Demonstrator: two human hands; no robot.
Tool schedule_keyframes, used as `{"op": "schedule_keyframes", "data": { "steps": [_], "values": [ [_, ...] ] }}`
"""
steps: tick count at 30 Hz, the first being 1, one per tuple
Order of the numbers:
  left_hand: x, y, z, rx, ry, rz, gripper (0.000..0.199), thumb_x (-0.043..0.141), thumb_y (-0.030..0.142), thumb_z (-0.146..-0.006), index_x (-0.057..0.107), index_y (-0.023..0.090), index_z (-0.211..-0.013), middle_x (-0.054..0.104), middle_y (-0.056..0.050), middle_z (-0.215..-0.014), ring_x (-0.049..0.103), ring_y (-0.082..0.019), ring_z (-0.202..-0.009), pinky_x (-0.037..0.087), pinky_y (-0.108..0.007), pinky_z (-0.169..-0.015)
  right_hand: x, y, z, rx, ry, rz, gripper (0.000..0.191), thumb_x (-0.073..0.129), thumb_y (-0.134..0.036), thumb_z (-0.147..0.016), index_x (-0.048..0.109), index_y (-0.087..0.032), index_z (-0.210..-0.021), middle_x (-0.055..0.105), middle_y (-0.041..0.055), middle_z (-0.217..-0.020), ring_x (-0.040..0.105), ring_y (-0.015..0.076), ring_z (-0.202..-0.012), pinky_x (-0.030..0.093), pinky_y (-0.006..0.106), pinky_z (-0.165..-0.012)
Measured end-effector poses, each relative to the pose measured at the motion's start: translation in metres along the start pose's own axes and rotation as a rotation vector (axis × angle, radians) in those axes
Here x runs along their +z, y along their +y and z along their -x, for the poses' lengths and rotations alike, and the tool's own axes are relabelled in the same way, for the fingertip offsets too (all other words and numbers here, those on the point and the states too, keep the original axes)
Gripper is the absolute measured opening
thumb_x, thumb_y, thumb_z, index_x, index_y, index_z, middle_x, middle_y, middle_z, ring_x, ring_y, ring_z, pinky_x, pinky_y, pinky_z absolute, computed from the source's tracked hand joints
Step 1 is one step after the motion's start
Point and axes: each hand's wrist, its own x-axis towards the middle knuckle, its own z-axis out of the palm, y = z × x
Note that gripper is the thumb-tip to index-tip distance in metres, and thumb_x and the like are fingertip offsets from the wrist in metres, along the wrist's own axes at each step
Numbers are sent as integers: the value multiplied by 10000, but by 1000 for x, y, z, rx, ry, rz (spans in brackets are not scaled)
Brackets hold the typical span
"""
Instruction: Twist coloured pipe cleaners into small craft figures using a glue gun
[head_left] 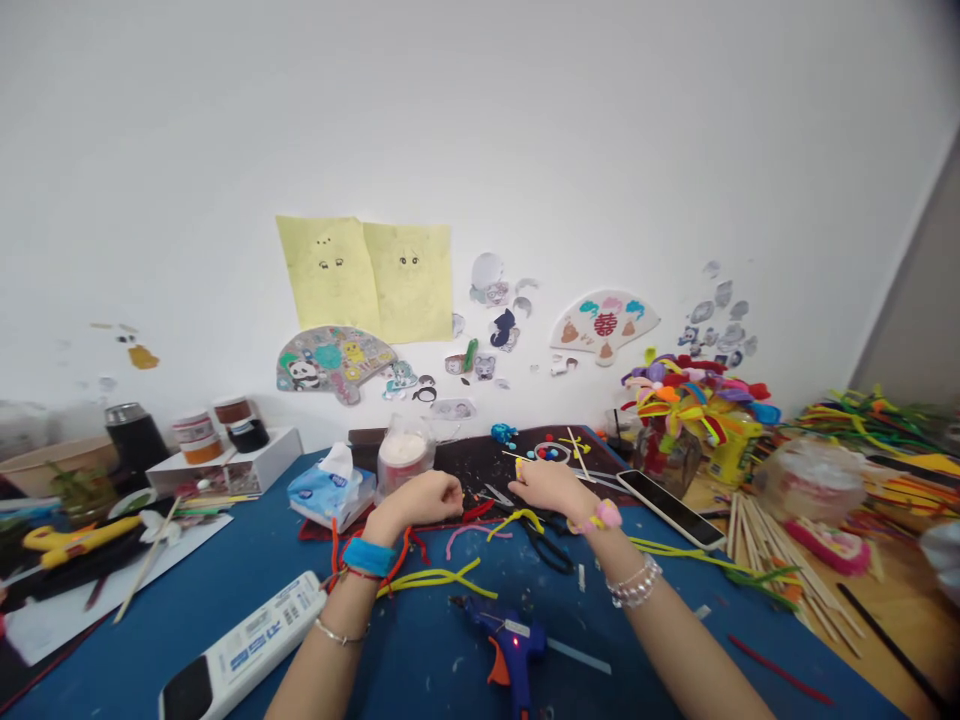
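My left hand (420, 498) lies curled, palm down, at eleven o'clock; cannot tell if it holds anything. My right hand (551, 487), at twelve, pinches a small yellow piece (519, 467). Black-handled scissors (549, 549) lie just below it; hot glue gun (504, 640) at six.

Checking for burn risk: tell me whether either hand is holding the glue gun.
No, the glue gun lies on the blue mat, untouched.
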Motion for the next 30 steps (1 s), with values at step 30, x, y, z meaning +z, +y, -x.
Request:
{"op": "schedule_keyframes", "data": {
  "steps": [30],
  "values": [
    [58,18,-25,-5,-369,-35,370,736,277,-561,682,187,-915,683,-38,-840,590,-183,-671,453,-259,-567,17,-19,4,-225,-234,26,435,458,-514,-777,655,-182,-976,693,124,-942,659,287,-836,470,329,-641]
  ]
}}
